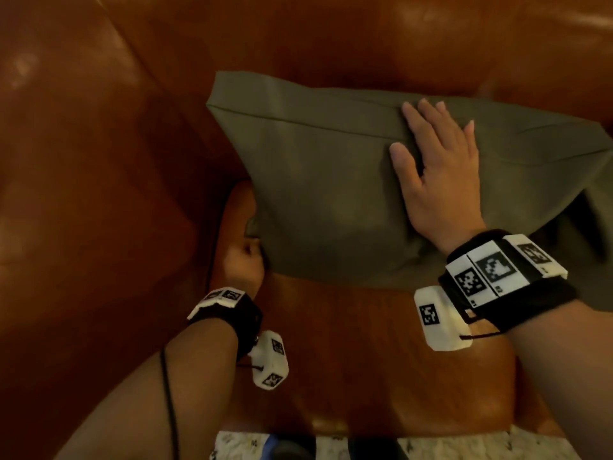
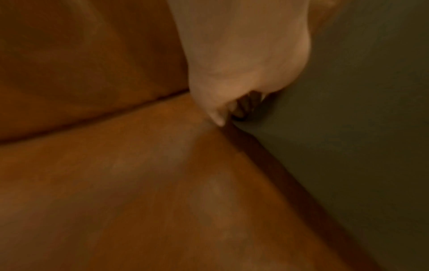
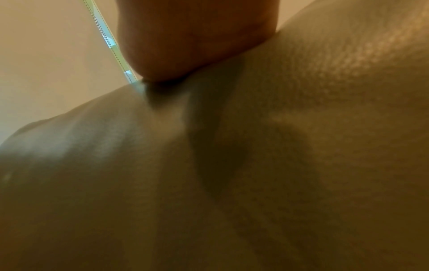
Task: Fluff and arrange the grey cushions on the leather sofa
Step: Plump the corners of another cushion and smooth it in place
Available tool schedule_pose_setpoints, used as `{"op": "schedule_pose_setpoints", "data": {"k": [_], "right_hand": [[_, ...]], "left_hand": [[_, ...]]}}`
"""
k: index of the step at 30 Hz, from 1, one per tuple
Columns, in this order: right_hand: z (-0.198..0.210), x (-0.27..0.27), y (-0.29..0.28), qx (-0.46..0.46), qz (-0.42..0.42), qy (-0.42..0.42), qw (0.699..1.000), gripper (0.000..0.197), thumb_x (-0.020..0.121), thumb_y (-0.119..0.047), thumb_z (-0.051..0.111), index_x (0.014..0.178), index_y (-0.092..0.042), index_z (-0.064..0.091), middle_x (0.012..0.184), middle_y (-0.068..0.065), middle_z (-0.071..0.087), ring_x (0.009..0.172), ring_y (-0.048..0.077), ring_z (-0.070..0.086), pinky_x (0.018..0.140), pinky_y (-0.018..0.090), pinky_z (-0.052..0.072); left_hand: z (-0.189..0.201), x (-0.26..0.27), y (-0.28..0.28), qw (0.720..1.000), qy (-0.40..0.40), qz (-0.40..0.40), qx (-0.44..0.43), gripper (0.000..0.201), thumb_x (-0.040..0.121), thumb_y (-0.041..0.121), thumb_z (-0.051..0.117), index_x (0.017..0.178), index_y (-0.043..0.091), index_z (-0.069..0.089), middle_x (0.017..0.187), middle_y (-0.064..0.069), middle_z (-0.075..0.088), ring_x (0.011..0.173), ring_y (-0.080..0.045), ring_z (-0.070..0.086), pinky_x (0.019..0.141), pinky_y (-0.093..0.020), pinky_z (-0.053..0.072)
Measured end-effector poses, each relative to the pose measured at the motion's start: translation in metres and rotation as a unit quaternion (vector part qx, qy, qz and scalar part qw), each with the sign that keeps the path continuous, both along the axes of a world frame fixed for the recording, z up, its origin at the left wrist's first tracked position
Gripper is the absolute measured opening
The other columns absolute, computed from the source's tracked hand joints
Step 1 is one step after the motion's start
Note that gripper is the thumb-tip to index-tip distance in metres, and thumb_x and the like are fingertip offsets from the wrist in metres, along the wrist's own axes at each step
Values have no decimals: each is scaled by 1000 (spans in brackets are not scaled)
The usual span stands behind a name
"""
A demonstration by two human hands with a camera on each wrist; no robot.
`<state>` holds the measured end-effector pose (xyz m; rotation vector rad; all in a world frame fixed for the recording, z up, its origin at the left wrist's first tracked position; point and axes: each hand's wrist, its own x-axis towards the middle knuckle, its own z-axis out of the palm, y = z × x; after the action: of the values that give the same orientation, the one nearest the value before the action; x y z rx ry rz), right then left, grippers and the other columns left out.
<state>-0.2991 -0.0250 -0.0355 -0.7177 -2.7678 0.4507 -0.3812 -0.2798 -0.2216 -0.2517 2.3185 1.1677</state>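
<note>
right hand (image 1: 441, 171) lies flat on the grey cushion (image 1: 331, 194), steadying it; left hand (image 1: 243, 260) grips its lower-left corner (fingers hidden) to square it against the leather sofa (image 1: 99, 161).

I count one grey cushion (image 1: 331, 194) fully in view, standing on leather sofa (image 1: 365, 343) seat. Second piece of grey fabric (image 1: 593, 247) peeks from behind cushion's right edge; can't tell if separate cushion. Two hands: right hand (image 1: 438, 171) flat on cushion's front face, left hand (image 1: 243, 260) at cushion's lower left corner. Two wristbands (image 1: 497, 277), one per wrist, near cushion's bottom edge. One sofa.
</note>
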Motion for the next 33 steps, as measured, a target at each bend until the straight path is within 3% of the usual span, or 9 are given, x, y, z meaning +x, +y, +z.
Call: {"op": "schedule_pose_setpoints", "data": {"k": [5, 11, 13, 17, 21, 25, 27, 30, 33], "right_hand": [[-3, 5, -5, 1, -1, 10, 1000, 60, 98, -53, 26, 150, -23, 37, 157, 2, 35, 148, 20, 22, 122, 45, 5], [-3, 10, -2, -3, 3, 14, 1000, 61, 98, -54, 26, 150, -24, 36, 157, 1, 34, 149, 18, 21, 122, 43, 4], [-2, 11, -4, -7, 7, 15, 1000, 61, 98, -55, 26, 150, -25, 36, 157, 1, 34, 149, 18, 21, 122, 43, 3], [-3, 10, -8, -1, 1, 6, 1000, 61, 98, -54, 27, 150, -24, 36, 157, 2, 34, 149, 19, 21, 123, 44, 5], [1, 7, -10, -5, 4, -8, 1000, 60, 98, -54, 28, 150, -25, 36, 157, 2, 34, 149, 20, 21, 122, 44, 5], [8, 12, -8, -24, 34, -39, 998, 65, 97, -54, 19, 152, -22, 29, 160, 5, 27, 150, 22, 16, 122, 44, 5], [11, 17, -6, -24, 70, -50, 996, 69, 94, -51, 14, 154, -18, 24, 161, 8, 24, 151, 24, 14, 122, 46, 6], [10, 34, 13, 9, 55, -80, 995, 61, 100, -41, 26, 155, -15, 17, 162, 9, 19, 151, 23, 10, 122, 48, 5], [4, 63, 47, -22, -25, -88, 996, 59, 104, -44, 21, 154, -12, 23, 161, 7, 24, 151, 22, 12, 122, 45, 1]], "left_hand": [[-32, -25, 0, 988, -136, 74, -22, 8, 89, 24, 58, 90, 16, 57, 104, -23, 67, 88, -38, 65, 84, -54, 56], [-9, -18, 15, 961, 22, -121, -248, 29, 95, 24, 50, 120, 12, 51, 121, -19, 60, 110, -40, 57, 95, -48, 46], [1, -7, 13, 958, 44, -97, -266, 34, 93, 27, 53, 123, 12, 46, 127, -18, 54, 116, -40, 52, 97, -49, 41], [48, 10, 7, 965, 211, -7, -159, 19, 91, 23, 58, 99, 7, 51, 100, -14, 59, 92, -34, 57, 76, -38, 41], [154, 47, 27, 930, 365, -49, 14, 14, 91, 13, 57, 81, 12, 47, 72, -4, 48, 64, -9, 40, 59, -18, 33], [222, 72, 101, 845, 469, -224, 127, 17, 92, 19, 51, 97, 4, 60, 93, -6, 53, 86, -10, 48, 79, -14, 37], [226, 67, 148, 845, 434, -289, 119, 32, 96, 21, 47, 122, 6, 58, 121, -9, 55, 113, -14, 49, 99, -23, 40], [211, 53, 183, 845, 386, -368, 38, 48, 100, 35, 32, 140, 14, 49, 149, -6, 44, 140, -21, 34, 119, -42, 23], [193, 46, 181, 795, 431, -417, -86, 56, 101, 45, 20, 144, 18, 42, 153, -3, 40, 145, -21, 26, 120, -37, 8]]}}
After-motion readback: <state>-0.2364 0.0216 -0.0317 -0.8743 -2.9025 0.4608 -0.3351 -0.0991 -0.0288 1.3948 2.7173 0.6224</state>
